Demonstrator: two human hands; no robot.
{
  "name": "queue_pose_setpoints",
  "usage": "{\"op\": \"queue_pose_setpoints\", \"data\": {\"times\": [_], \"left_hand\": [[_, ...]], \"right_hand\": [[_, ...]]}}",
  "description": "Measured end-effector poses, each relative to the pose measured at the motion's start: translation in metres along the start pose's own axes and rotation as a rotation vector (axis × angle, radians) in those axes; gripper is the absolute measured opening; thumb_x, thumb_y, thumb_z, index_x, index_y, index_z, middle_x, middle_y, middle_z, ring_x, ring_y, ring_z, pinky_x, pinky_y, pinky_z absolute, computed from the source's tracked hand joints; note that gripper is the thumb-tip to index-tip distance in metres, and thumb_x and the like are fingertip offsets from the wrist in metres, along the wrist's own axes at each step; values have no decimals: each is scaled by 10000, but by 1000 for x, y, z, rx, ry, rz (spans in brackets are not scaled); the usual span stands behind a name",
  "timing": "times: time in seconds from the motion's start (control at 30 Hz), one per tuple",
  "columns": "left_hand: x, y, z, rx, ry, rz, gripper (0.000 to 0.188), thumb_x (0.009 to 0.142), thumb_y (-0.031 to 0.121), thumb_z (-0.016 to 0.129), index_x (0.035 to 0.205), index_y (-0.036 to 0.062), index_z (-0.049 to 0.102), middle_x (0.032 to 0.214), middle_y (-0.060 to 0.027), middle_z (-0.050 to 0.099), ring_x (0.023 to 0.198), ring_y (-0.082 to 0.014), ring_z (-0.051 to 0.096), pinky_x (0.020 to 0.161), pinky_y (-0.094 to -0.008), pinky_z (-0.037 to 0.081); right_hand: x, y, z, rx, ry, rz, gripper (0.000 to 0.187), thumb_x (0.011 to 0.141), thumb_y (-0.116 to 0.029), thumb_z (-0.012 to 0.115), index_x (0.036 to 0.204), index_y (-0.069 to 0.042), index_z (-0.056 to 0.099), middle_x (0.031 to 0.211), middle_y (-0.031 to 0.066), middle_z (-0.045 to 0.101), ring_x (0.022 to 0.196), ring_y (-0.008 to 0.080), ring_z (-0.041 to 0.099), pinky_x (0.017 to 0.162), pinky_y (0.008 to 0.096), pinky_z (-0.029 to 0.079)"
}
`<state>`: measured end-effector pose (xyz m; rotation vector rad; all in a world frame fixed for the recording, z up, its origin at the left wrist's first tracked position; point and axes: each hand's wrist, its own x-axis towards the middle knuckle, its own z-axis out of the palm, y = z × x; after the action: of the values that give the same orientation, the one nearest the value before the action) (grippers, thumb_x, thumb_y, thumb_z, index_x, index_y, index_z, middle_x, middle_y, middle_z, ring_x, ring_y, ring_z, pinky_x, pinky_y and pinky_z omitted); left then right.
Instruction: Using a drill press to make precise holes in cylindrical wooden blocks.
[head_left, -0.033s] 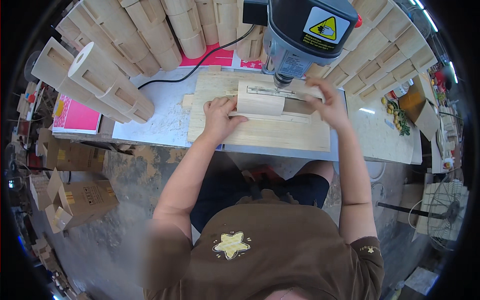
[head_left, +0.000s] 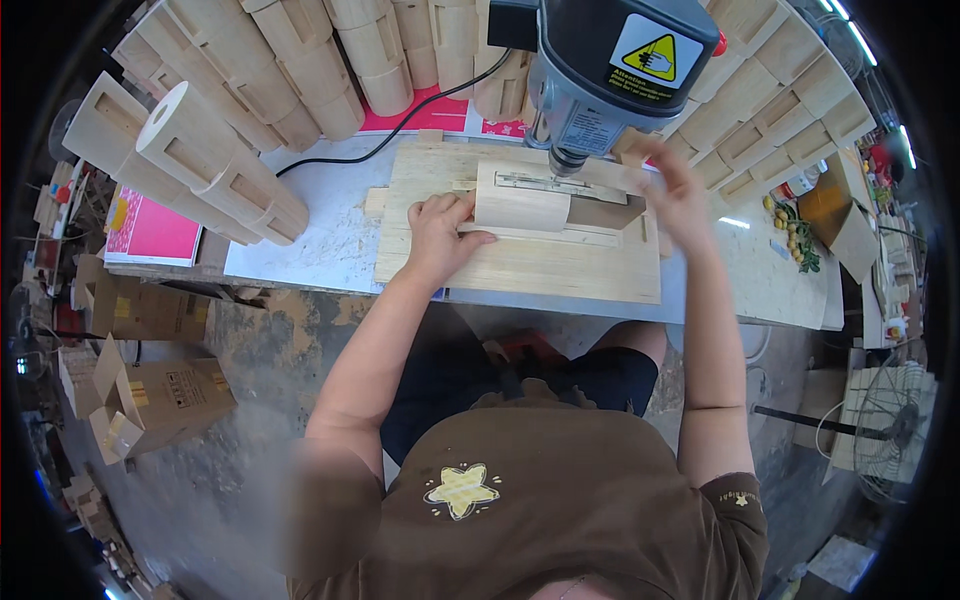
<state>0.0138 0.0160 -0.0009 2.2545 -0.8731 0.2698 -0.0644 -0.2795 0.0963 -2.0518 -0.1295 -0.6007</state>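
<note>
A pale wooden cylinder (head_left: 522, 207) lies sideways on a flat wooden board (head_left: 520, 270), under the chuck (head_left: 567, 160) of a drill press. A rectangular cut-out shows on its right part, and a narrow slotted strip runs along the top. My left hand (head_left: 440, 235) closes round the cylinder's left end, thumb along the near side. Just off the right end, my right hand (head_left: 678, 200) is raised and blurred, its fingers apart with nothing visible in them.
The drill press head (head_left: 620, 60) overhangs the board, its black cable (head_left: 400, 128) curving left. Stacked wooden cylinders (head_left: 230, 175) stand at the left, more behind and at right (head_left: 780, 100). Cardboard boxes (head_left: 155, 400) sit on the floor at left; a fan (head_left: 885, 430) is at right.
My right hand has moved right, away from the cylinder's right end, uncovering more of the cut-out there. My left hand and the cylinder have stayed in place.
</note>
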Motion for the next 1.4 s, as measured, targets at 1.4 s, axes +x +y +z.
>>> {"op": "queue_pose_setpoints", "data": {"times": [1.4], "left_hand": [[9, 33, 24, -28, 42, 29, 541, 612, 308, 765, 1111, 164, 612, 761, 3, 555, 788, -185, 531, 745, -361, 285]], "right_hand": [[126, -82, -37, -622, 363, -145, 343, 886, -293, 484, 853, 33, 587, 628, 28, 506, 618, 89, 474, 574, 238, 372]]}}
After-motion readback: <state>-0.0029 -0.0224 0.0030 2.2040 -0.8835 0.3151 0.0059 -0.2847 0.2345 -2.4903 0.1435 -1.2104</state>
